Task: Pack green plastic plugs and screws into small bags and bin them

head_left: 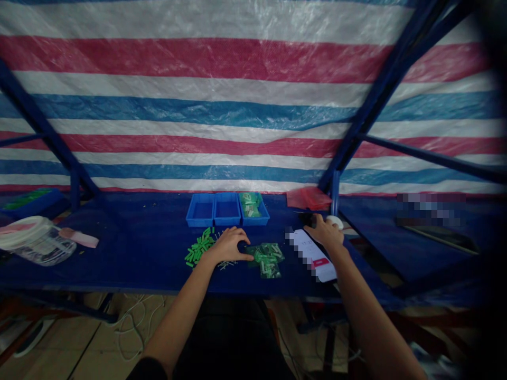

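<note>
My left hand [228,246] is over the table with thumb and fingers apart in a C shape, nothing between them. Its thumb tip is at the edge of several small clear bags [270,254] holding green plugs. Loose green wall plugs [200,247] lie in a pile to its left. Metal screws [226,263] lie partly hidden under the hand. My right hand [327,232] is beyond a lit phone [312,256], its fingers curled at a small dark object that I cannot make out. A white round thing [336,221] shows beside that hand.
Three joined blue bins [200,210] stand behind the piles; the right one holds filled bags [250,205]. Red plastic bags [308,198] lie at the back. A white bucket [37,240] and a blue tray [34,201] are at left. Blue metal posts [356,121] rise before a striped sheet.
</note>
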`<state>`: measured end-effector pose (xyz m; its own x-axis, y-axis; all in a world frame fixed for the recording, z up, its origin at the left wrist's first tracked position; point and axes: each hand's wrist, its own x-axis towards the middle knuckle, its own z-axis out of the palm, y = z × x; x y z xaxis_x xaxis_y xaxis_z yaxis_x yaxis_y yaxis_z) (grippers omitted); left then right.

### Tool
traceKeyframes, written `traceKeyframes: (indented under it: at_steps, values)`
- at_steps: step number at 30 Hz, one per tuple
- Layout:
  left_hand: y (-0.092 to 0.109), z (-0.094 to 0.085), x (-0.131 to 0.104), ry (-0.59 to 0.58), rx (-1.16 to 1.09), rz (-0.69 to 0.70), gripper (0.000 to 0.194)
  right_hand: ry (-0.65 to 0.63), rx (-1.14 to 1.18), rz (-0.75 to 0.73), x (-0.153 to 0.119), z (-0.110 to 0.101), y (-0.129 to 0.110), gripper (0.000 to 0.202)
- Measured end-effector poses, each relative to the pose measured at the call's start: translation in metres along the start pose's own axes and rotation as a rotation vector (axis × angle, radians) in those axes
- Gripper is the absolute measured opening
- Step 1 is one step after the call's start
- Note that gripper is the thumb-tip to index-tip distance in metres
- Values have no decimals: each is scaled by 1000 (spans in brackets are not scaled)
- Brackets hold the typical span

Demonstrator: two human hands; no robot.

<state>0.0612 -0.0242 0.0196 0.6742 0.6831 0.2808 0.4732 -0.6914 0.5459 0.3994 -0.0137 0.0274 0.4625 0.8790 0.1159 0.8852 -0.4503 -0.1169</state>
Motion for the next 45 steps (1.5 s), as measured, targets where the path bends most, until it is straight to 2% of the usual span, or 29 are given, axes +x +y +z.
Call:
traceKeyframes:
  at_steps: [8, 15, 19, 21, 22, 24, 27, 29, 31, 37, 45]
  values:
    - [-7, -1, 3, -33, -68, -11, 32, -12, -16, 6, -2, -3, -3, 58]
    - [-7, -2, 3, 7, -101, -16, 23, -62, -32, -7, -2, -9, -1, 62]
    - [-8, -2, 4, 21, -204, -57, 21, 109, 56, -123, -9, -17, -17, 61]
    - [-9, -2, 4, 51, -314, -87, 20, 184, 192, -245, -11, -20, -32, 54]
    - [-10, -2, 5, 73, -363, -101, 20, 183, 297, -317, -12, -21, -41, 48]
    - [-11, -3, 6, 132, -437, -126, 20, 78, 552, -463, -14, -23, -60, 40]
    - [-14, -5, 9, 246, -527, -165, 21, -165, 849, -652, -18, -23, -88, 36]
    - [-16, -7, 12, 343, -593, -200, 22, -290, 968, -695, -22, -22, -104, 38]
    - [-17, -10, 13, 438, -657, -230, 23, -359, 1029, -699, -28, -22, -117, 38]
    - [-12, -19, 15, 640, -849, -343, 29, -386, 1172, -641, -45, -18, -130, 38]
    - [-8, -16, 15, 631, -894, -315, 27, -404, 1297, -604, -59, -5, -140, 38]
